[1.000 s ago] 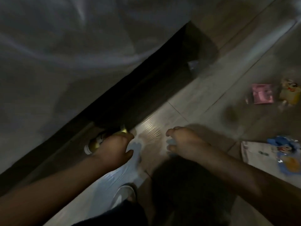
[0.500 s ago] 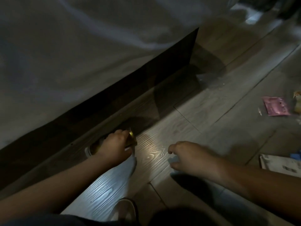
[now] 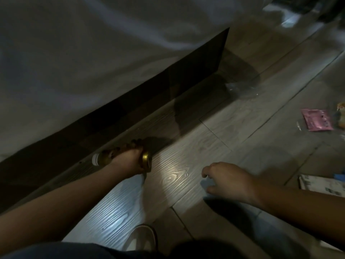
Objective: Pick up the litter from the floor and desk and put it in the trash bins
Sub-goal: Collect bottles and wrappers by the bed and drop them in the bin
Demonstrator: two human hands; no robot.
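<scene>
My left hand (image 3: pixel 128 159) grips a small amber bottle with a white cap (image 3: pixel 101 158), lying on its side on the grey wood floor beside the dark base of a bed. The fingers wrap over the bottle's body; its gold end shows to the right of the palm. My right hand (image 3: pixel 226 179) hovers just above the floor to the right, fingers loosely curled, holding nothing. A pink wrapper (image 3: pixel 316 119) lies on the floor at the far right, with a yellowish piece of litter (image 3: pixel 341 114) at the frame edge beside it.
A bed with a pale sheet (image 3: pixel 93 62) fills the upper left; its dark base board (image 3: pixel 168 85) runs diagonally. A crumpled clear plastic piece (image 3: pixel 240 88) lies near the bed's corner. A printed paper or box (image 3: pixel 321 186) sits at the right. My shoe (image 3: pixel 141 238) is below.
My left hand has closed further round the bottle and turned it, so its gold end now shows. My right hand has drifted right and opened slightly. The view has shifted.
</scene>
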